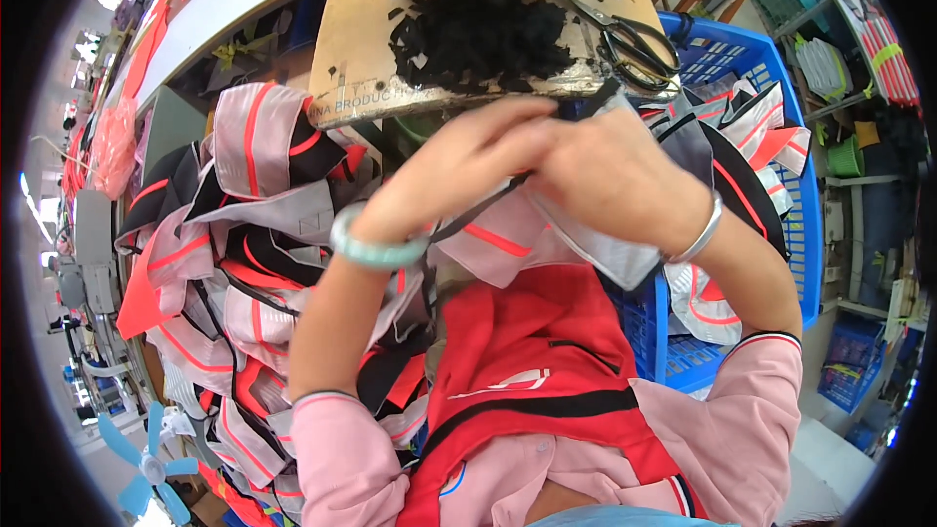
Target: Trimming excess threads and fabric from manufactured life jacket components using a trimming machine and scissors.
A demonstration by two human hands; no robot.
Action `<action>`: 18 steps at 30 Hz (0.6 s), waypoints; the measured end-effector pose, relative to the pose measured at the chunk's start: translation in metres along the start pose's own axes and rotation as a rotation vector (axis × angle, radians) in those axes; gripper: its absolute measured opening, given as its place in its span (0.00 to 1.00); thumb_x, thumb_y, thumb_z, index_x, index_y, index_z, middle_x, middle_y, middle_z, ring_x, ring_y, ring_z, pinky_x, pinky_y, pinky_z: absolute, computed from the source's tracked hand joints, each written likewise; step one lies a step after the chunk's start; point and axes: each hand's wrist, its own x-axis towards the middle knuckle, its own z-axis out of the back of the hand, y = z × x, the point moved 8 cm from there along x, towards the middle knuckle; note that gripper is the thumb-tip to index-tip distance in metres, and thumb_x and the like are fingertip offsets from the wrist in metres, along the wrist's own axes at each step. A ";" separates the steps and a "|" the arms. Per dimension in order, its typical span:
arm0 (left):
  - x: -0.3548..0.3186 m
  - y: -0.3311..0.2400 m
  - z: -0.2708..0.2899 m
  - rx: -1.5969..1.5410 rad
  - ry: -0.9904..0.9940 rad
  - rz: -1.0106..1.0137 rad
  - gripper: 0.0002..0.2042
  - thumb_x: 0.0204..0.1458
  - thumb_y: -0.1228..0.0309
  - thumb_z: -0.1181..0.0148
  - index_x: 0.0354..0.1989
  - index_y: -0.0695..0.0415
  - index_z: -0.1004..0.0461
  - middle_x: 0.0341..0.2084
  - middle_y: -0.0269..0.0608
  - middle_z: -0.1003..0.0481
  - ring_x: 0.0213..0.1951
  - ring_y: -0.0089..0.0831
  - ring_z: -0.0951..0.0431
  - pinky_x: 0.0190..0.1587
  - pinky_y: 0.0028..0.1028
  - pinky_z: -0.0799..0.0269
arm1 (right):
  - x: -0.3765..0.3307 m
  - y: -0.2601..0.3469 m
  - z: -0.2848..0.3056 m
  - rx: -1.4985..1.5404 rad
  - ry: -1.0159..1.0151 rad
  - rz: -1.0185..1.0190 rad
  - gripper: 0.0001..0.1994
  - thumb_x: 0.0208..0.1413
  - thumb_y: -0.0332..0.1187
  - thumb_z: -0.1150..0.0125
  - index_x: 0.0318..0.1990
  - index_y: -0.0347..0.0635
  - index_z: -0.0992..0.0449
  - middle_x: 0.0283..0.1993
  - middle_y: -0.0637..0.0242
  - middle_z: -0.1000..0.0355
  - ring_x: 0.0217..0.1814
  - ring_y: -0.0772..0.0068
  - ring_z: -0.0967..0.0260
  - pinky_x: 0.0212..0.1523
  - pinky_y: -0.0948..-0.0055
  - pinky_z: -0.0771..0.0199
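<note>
My left hand [473, 161], with a pale green bangle at the wrist, crosses against my right hand [620, 171] above my lap. Motion smears the left fingers, so their grip cannot be made out. The right hand, with a silver bracelet, is closed on a grey-white fabric piece [625, 259], which shows above and below it; its fingertips are partly hidden. Beneath both hands, a pale fabric piece with a red stripe [498, 237] and a black strip [473, 220] hang over my red apron [537, 332].
Black scraps [478, 34] heap on a wooden board [351, 39] ahead, with black-handled scissors [634, 47] at its right. Striped fabric pieces [259, 322] pile up on my left. A blue basket [805, 224] on my right holds more. A blue fan [151, 468] stands lower left.
</note>
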 end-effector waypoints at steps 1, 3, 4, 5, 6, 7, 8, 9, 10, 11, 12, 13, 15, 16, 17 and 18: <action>-0.020 0.019 0.006 0.003 -0.085 -0.055 0.17 0.55 0.66 0.42 0.49 0.65 0.28 0.35 0.37 0.26 0.40 0.21 0.30 0.43 0.25 0.33 | 0.000 -0.017 0.006 0.087 -0.085 -0.083 0.05 0.47 0.32 0.41 0.31 0.41 0.26 0.28 0.62 0.27 0.30 0.58 0.27 0.27 0.66 0.29; -0.055 0.040 0.003 0.363 0.019 0.174 0.18 0.52 0.66 0.38 0.49 0.64 0.27 0.35 0.42 0.23 0.36 0.25 0.26 0.40 0.27 0.30 | -0.004 -0.029 0.016 0.144 -0.145 -0.116 0.06 0.50 0.33 0.40 0.31 0.42 0.26 0.27 0.62 0.28 0.30 0.55 0.28 0.29 0.64 0.30; -0.060 0.042 -0.001 0.364 0.020 0.168 0.18 0.52 0.66 0.38 0.49 0.64 0.27 0.35 0.42 0.23 0.36 0.25 0.26 0.40 0.27 0.30 | -0.006 -0.034 0.017 0.247 -0.153 -0.111 0.06 0.50 0.33 0.40 0.31 0.41 0.26 0.27 0.60 0.28 0.30 0.54 0.28 0.29 0.63 0.30; -0.063 0.041 0.002 0.251 -0.072 0.146 0.16 0.52 0.68 0.38 0.46 0.65 0.27 0.31 0.35 0.26 0.35 0.20 0.29 0.38 0.24 0.31 | -0.007 -0.037 0.018 0.349 -0.161 -0.106 0.07 0.50 0.34 0.39 0.31 0.40 0.26 0.27 0.58 0.28 0.30 0.54 0.29 0.29 0.63 0.31; -0.063 0.035 0.007 0.139 -0.166 0.125 0.14 0.51 0.69 0.38 0.43 0.65 0.27 0.28 0.29 0.28 0.33 0.16 0.32 0.37 0.21 0.33 | -0.008 -0.039 0.018 0.383 -0.170 -0.107 0.08 0.50 0.33 0.39 0.31 0.38 0.26 0.28 0.57 0.28 0.30 0.54 0.29 0.30 0.63 0.32; -0.061 0.028 0.016 0.071 -0.204 0.130 0.12 0.50 0.70 0.37 0.39 0.65 0.26 0.27 0.29 0.28 0.32 0.16 0.33 0.36 0.20 0.34 | -0.008 -0.043 0.021 0.378 -0.176 -0.106 0.08 0.50 0.33 0.39 0.31 0.38 0.26 0.28 0.57 0.28 0.30 0.54 0.29 0.30 0.63 0.32; -0.058 0.014 0.026 0.110 -0.193 0.095 0.12 0.51 0.70 0.37 0.40 0.65 0.26 0.28 0.30 0.26 0.32 0.16 0.31 0.36 0.20 0.33 | -0.007 -0.048 0.026 0.408 -0.198 -0.111 0.08 0.51 0.33 0.39 0.32 0.38 0.25 0.27 0.57 0.28 0.30 0.54 0.29 0.30 0.64 0.31; -0.055 0.000 0.037 0.150 -0.180 0.062 0.13 0.51 0.69 0.36 0.40 0.65 0.26 0.29 0.32 0.25 0.32 0.17 0.29 0.36 0.20 0.31 | -0.006 -0.053 0.031 0.440 -0.220 -0.117 0.07 0.51 0.33 0.40 0.32 0.37 0.25 0.27 0.56 0.28 0.30 0.54 0.29 0.31 0.65 0.31; -0.053 -0.012 0.048 0.218 -0.189 0.059 0.11 0.50 0.69 0.36 0.37 0.65 0.25 0.27 0.30 0.26 0.30 0.15 0.30 0.34 0.19 0.33 | -0.003 -0.055 0.037 0.437 -0.235 -0.129 0.07 0.52 0.32 0.41 0.33 0.37 0.25 0.26 0.57 0.29 0.28 0.57 0.30 0.30 0.67 0.31; -0.049 -0.019 0.062 0.240 -0.242 0.049 0.10 0.51 0.69 0.35 0.32 0.65 0.24 0.23 0.28 0.27 0.28 0.14 0.32 0.31 0.19 0.34 | 0.000 -0.055 0.042 0.432 -0.243 -0.128 0.07 0.52 0.32 0.41 0.33 0.37 0.25 0.26 0.57 0.29 0.28 0.57 0.30 0.30 0.67 0.31; -0.043 -0.027 0.072 0.296 -0.233 0.031 0.11 0.51 0.68 0.35 0.31 0.65 0.24 0.21 0.28 0.29 0.27 0.14 0.33 0.30 0.19 0.35 | 0.004 -0.058 0.045 0.459 -0.252 -0.141 0.07 0.53 0.32 0.41 0.33 0.37 0.24 0.25 0.57 0.29 0.27 0.58 0.30 0.30 0.68 0.32; -0.037 -0.037 0.082 0.360 -0.230 0.014 0.11 0.51 0.67 0.35 0.29 0.65 0.24 0.20 0.28 0.30 0.26 0.14 0.34 0.29 0.19 0.36 | 0.008 -0.059 0.050 0.488 -0.267 -0.145 0.07 0.53 0.32 0.42 0.33 0.37 0.24 0.24 0.57 0.29 0.26 0.60 0.30 0.30 0.68 0.32; -0.027 -0.049 0.100 0.445 -0.237 0.006 0.13 0.51 0.66 0.35 0.27 0.66 0.25 0.18 0.28 0.31 0.25 0.15 0.35 0.28 0.20 0.37 | 0.018 -0.061 0.057 0.482 -0.320 -0.143 0.09 0.54 0.34 0.43 0.34 0.37 0.24 0.23 0.58 0.30 0.25 0.63 0.32 0.29 0.70 0.34; -0.020 -0.050 0.108 0.473 -0.223 0.021 0.14 0.51 0.64 0.36 0.27 0.67 0.25 0.18 0.27 0.32 0.25 0.14 0.36 0.28 0.20 0.37 | 0.024 -0.066 0.057 0.495 -0.312 -0.227 0.10 0.54 0.36 0.44 0.34 0.38 0.23 0.25 0.56 0.28 0.28 0.57 0.30 0.32 0.65 0.32; -0.012 -0.051 0.116 0.479 -0.225 0.016 0.14 0.51 0.64 0.36 0.27 0.67 0.25 0.18 0.27 0.32 0.25 0.14 0.36 0.28 0.20 0.37 | 0.027 -0.072 0.056 0.508 -0.303 -0.311 0.11 0.54 0.38 0.44 0.34 0.39 0.23 0.27 0.54 0.26 0.32 0.51 0.28 0.35 0.61 0.30; -0.004 -0.050 0.122 0.479 -0.217 0.039 0.15 0.51 0.63 0.36 0.27 0.67 0.25 0.18 0.27 0.32 0.25 0.14 0.36 0.28 0.20 0.38 | 0.031 -0.077 0.053 0.539 -0.305 -0.338 0.13 0.54 0.39 0.45 0.34 0.38 0.23 0.28 0.54 0.26 0.33 0.51 0.28 0.36 0.61 0.31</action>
